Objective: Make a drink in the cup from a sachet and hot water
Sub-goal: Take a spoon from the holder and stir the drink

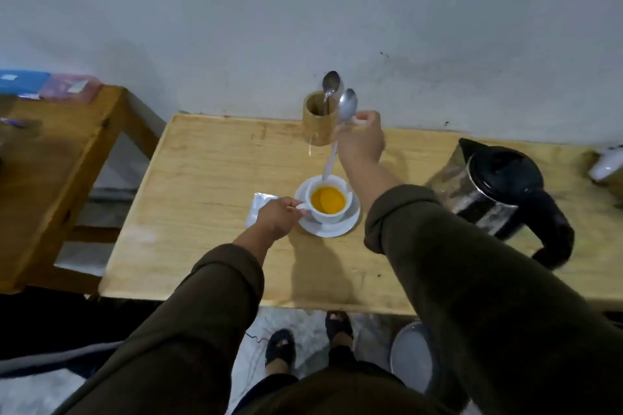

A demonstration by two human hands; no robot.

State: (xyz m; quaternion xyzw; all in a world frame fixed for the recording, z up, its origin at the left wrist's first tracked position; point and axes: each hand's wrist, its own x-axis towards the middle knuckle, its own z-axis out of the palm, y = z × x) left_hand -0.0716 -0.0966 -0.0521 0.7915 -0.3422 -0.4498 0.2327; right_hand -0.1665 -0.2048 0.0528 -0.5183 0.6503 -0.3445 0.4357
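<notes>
Right grip (362, 136) pinches spoon (340, 125) above cup (327, 202); left grip (278, 217) clamps its handle. Next: lower spoon, stir.

Off to the left there's a darker wooden side table (64, 152) with blue and pink plastic packets (47, 86) up top.

Cup (327, 202) on saucer (332, 228) mid-bench (209, 178), sachet (258, 209) just left of the saucer, holder (320, 121) behind by the wall — one spoon (329, 82) standing in it, kettle (505, 192) well right, second table (57, 158) left of the bench.
</notes>
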